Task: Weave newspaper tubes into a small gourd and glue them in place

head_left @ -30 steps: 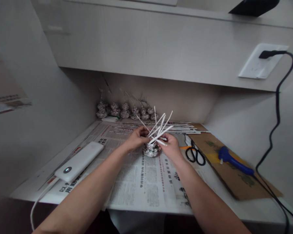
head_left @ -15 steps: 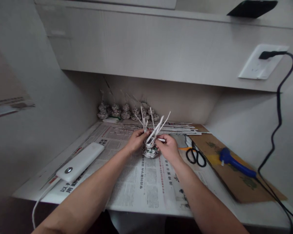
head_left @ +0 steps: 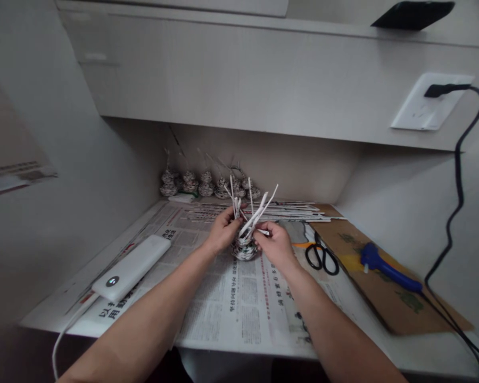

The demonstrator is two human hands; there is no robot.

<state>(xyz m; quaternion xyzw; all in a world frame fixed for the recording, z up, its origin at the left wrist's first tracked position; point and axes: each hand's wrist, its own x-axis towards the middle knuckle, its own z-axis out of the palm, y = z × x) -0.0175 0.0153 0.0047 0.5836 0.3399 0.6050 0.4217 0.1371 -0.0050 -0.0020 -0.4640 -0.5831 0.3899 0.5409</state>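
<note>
In the middle of the desk is a small woven paper gourd (head_left: 245,250), its rolled-paper stakes sticking up and outward. My left hand (head_left: 224,230) is closed on its upper left side, the fingers partly hidden behind the stakes. On the other side my right hand (head_left: 274,239) pinches a white paper strip (head_left: 263,232) against the weave. The rounded bottom of the piece rests on or just above newspaper (head_left: 219,298); I cannot tell which.
Several finished woven gourds (head_left: 206,183) line the back wall. Rolled paper sticks (head_left: 287,211) lie before them. Scissors (head_left: 322,259) and a blue glue gun (head_left: 391,270) on cardboard (head_left: 383,298) are at right, its cord running up to a socket (head_left: 431,101). A white power bank (head_left: 131,267) lies left.
Both hands keep their hold on the woven piece, which has tilted slightly. The left fingers have shifted a little around the stakes, and the view has moved very slightly.
</note>
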